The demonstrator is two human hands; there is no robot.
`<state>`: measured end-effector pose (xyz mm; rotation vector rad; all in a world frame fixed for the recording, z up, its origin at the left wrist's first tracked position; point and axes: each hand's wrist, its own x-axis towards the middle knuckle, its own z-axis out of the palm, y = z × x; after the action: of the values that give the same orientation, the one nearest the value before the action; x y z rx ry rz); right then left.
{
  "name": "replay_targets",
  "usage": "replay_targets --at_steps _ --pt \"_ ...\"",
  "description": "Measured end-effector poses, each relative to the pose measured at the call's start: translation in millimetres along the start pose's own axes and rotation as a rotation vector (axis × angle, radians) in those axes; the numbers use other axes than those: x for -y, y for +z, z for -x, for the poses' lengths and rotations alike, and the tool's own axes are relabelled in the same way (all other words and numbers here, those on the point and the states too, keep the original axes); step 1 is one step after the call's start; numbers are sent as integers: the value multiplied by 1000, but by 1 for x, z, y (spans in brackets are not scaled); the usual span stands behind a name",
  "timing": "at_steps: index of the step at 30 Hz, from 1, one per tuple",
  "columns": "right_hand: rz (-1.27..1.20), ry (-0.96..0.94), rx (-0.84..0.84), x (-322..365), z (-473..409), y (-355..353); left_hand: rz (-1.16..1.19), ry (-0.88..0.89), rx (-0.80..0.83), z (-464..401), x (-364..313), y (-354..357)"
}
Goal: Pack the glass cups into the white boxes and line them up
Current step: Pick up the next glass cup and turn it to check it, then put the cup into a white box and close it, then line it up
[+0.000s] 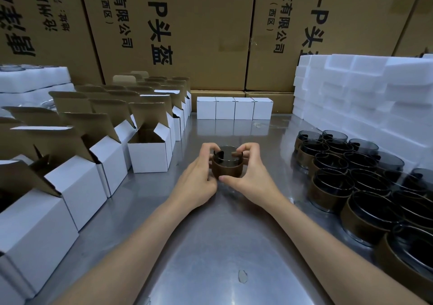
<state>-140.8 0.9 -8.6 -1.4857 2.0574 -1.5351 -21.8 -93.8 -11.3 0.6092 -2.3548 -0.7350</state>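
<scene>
A dark glass cup [226, 167] in a brown cardboard sleeve stands on the steel table [229, 246] at the centre. My left hand [200, 175] grips its left side and my right hand [250, 173] grips its right side, with fingers of both hands curled over the rim onto the sleeve's tabs. The nearest open white box [150, 155] stands just left of the cup, flaps up. Several closed white boxes [234, 108] form a row at the back of the table.
Rows of open white boxes [77, 182] fill the left side. Several sleeved glass cups [346, 180] crowd the right side. White foam blocks [365, 98] are stacked at the back right, foam trays [30, 79] at the back left. Large brown cartons [199, 30] wall off the rear.
</scene>
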Motion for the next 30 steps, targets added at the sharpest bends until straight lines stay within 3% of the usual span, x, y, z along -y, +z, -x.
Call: replay_targets --at_steps 7,13,16,20,30 --pt "32 41 90 1 0 0 5 -73 -20 -1 3 2" --pt "-119 114 80 2 -1 0 -170 84 -545 0 -4 -8" --pt "-146 152 85 2 -2 -1 -213 -58 -709 0 -3 -16" --pt "-158 166 59 2 -2 -2 -265 -245 -630 1 7 -23" --pt "-217 166 14 1 -3 -2 -365 -179 -549 1 15 -28"
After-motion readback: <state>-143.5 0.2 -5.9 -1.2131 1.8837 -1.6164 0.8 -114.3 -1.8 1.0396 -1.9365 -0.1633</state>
